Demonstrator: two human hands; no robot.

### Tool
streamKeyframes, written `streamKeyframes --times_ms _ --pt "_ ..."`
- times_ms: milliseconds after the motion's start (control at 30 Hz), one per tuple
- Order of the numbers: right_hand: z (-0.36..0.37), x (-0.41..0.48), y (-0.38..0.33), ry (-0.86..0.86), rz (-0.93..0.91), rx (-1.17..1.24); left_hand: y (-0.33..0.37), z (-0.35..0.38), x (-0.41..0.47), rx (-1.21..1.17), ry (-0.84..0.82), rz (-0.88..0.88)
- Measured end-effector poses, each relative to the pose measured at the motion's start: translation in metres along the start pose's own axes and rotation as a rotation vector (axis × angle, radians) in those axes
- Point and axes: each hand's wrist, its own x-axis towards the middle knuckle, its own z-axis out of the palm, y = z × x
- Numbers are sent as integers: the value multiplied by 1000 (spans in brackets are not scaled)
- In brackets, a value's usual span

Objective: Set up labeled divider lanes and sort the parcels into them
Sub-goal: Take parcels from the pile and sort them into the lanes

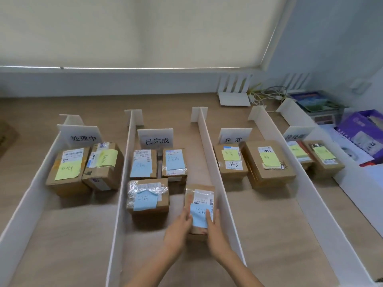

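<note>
White divider boards [213,168] split the wooden table into four lanes, each with a white label card, such as the card [155,139] of the second lane. A small brown parcel with a blue note [200,201] sits in the second lane beside its right divider. My left hand [179,228] holds its left side and my right hand [215,230] holds its right side, fingers on its top. Three other blue-noted parcels [147,198] lie in the same lane. Yellow-noted parcels [68,170] fill the left lane, and others [267,160] lie in the two right lanes.
A white router [234,94] and tangled cables [267,94] stand at the back right. A purple box [364,129], papers and a scale crowd the right edge beyond the last divider. A window blind hangs behind the table.
</note>
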Motion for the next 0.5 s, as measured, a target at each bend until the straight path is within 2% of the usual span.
streamKeyframes --times_ms 67,167,267,333,433,500 --pt "1 9 3 46 31 58 8 -13 19 68 -84 -58" --pt "-2 27 9 0 39 68 13 -22 36 138 -103 -120" --pt "-12 45 6 11 -52 -83 17 -21 48 153 -45 -155" --pt "-24 56 -2 8 -34 -106 18 -21 58 151 -9 -166" --pt "-21 77 6 53 -198 -296 22 -23 75 177 -22 -212" --pt "-22 88 7 -24 -212 -337 27 -27 87 217 -22 -252"
